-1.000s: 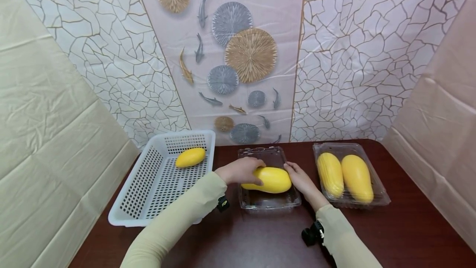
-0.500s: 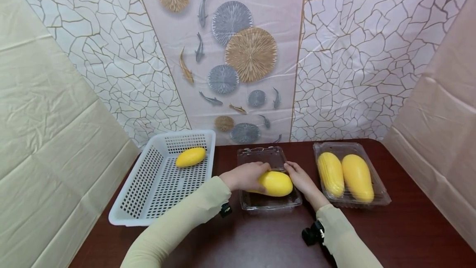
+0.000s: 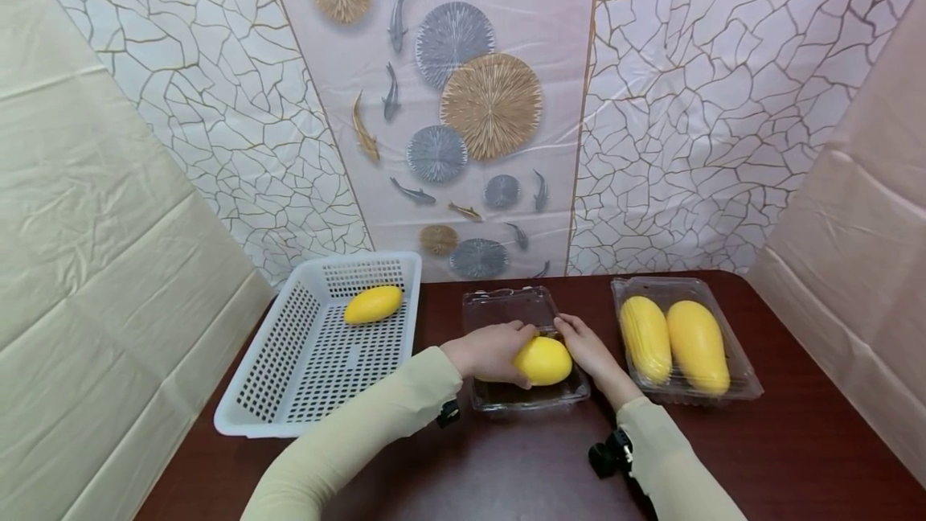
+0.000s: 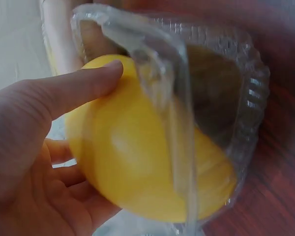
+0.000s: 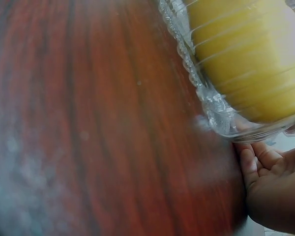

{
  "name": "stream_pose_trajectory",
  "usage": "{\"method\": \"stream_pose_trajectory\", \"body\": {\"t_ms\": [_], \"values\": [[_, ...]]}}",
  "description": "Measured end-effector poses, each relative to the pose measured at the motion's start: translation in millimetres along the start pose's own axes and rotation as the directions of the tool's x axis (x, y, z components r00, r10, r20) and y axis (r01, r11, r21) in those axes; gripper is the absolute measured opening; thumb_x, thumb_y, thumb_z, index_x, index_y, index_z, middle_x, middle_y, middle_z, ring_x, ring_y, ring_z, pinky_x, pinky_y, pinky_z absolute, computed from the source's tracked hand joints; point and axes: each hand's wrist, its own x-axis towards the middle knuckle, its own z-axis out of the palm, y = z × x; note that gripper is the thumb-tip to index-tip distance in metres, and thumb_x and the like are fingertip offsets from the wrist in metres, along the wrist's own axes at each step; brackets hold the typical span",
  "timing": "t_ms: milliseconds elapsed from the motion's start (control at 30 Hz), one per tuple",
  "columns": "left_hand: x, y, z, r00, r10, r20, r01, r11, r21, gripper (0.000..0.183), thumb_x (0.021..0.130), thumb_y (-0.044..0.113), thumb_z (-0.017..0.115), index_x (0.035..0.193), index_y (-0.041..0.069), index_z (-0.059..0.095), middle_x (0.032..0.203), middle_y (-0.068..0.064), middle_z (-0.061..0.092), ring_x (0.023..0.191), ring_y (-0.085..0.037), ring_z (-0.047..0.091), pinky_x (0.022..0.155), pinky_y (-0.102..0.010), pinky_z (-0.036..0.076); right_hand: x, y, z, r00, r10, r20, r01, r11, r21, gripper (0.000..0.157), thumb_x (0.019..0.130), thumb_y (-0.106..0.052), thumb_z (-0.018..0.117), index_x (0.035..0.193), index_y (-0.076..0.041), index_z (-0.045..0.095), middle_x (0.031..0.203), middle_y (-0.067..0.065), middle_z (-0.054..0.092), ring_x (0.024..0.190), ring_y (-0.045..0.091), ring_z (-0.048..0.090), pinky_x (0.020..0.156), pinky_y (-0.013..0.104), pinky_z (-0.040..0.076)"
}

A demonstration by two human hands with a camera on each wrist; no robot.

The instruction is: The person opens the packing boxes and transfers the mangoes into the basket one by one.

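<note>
My left hand [image 3: 497,354] grips a large yellow mango [image 3: 547,361] over the middle clear plastic clamshell box [image 3: 531,404]. In the left wrist view the thumb lies on top of the mango [image 4: 132,147], the other fingers reach under it, and its far end sits inside the box. At the box's right side my right hand [image 3: 589,352] holds the edge near the hinge, the raised lid [image 3: 499,308] standing behind. The right wrist view has the right fingers [image 5: 265,156] curled at the box's end, beside the ribbed wall.
A white perforated basket [image 3: 253,368] with one smaller yellow mango [image 3: 373,305] is at left. On the right, another clear box [image 3: 745,384] holds two mangoes [image 3: 698,344]. Patterned cloth [image 3: 658,143] hangs behind the dark red table [image 3: 521,473].
My left hand has moved right and slightly toward me, carrying the mango lower into the middle box. The right hand has stayed at the box's edge.
</note>
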Motion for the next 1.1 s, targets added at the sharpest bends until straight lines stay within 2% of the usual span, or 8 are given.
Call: {"method": "stream_pose_trajectory", "body": {"t_ms": [267, 600, 833, 1100], "values": [[4.7, 7.9, 3.0, 1.0, -0.007, 0.016, 0.006, 0.999, 0.036, 0.084, 0.083, 0.041, 0.083, 0.149, 0.008, 0.043, 0.129, -0.006, 0.057, 0.107, -0.014, 0.059, 0.091, -0.029, 0.049, 0, 1, -1.6, 1.0, 0.001, 0.006, -0.001, 1.0, 0.019, 0.065, 0.109, -0.045, 0.034, 0.157, -0.003, 0.025, 0.155, 0.027, 0.034, 0.143, 0.044, 0.031, 0.114, 0.06, 0.026], [6.2, 12.9, 9.0, 0.999, -0.023, 0.041, 0.023, 1.0, -0.011, 0.091, 0.081, 0.041, 0.085, 0.153, 0.011, 0.037, 0.135, -0.005, 0.054, 0.111, -0.014, 0.058, 0.093, -0.03, 0.049, -1, 2, -3.0, 1.0, -0.005, 0.014, 0.005, 1.0, 0.014, 0.065, 0.109, -0.046, 0.035, 0.157, -0.004, 0.026, 0.158, 0.026, 0.029, 0.145, 0.043, 0.027, 0.114, 0.06, 0.025], [3.2, 14.5, 8.6, 0.999, -0.026, 0.02, 0.026, 1.0, -0.006, 0.089, 0.08, 0.039, 0.086, 0.151, 0.01, 0.039, 0.134, -0.004, 0.055, 0.109, -0.014, 0.059, 0.093, -0.03, 0.049, -2, 1, -1.4, 1.0, -0.005, 0.006, 0.005, 1.0, 0.014, 0.064, 0.109, -0.044, 0.035, 0.157, -0.004, 0.026, 0.158, 0.026, 0.029, 0.145, 0.043, 0.028, 0.114, 0.061, 0.026], [0.4, 13.0, 9.1, 1.0, -0.009, 0.0, 0.009, 1.0, 0.019, 0.088, 0.08, 0.039, 0.086, 0.149, 0.01, 0.041, 0.132, -0.005, 0.054, 0.105, -0.013, 0.059, 0.09, -0.03, 0.051, -3, 1, 1.4, 1.0, -0.016, 0.0, 0.016, 1.0, 0.018, 0.061, 0.109, -0.041, 0.037, 0.156, -0.003, 0.028, 0.154, 0.026, 0.035, 0.139, 0.044, 0.037, 0.112, 0.06, 0.03]]}}
